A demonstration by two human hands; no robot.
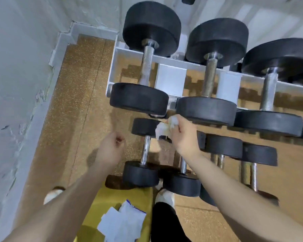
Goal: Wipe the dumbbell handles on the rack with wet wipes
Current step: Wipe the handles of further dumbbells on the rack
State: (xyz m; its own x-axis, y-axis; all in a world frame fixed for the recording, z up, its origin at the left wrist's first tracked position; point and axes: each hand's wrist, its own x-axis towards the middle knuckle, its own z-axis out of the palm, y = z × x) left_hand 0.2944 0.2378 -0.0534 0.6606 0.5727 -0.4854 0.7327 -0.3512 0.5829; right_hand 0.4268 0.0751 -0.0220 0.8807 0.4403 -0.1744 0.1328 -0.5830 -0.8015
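Dumbbell handles sit on a white rack [171, 79] in two tiers: big dumbbells up top, smaller ones on the lower tier nearer the person. Right hand [181, 135] has fingers curled round a crumpled wet wipe [166, 127], held up w/ the wad poking out toward the thumb side, just in front of the big weight heads and above the lower tier. Left hand [112, 147] is loosely curled, holding nothing, hovering well left of the wipe, beside the small dumbbell [143, 152] at the end of the lower tier.

Nearest target looks like that small dumbbell's chrome handle [145, 151], just below-left of the right hand and right of the left hand; wipe isn't touching any bar yet.

To do it well, prob:
- open the wad a bit so a flat face meets the bar, not a hard lump
- wrap wipe around the bar, squeeze, run end to end btw the two heads, then twist to catch the underside
- left hand on the near head to stop it rolling on the rack
- knurled bars up top need firmer pressure, slower passes

Spare wipe sheets [122, 222] lie on a yellow surface [138, 196] below both forearms; swap when this one dries or greys.
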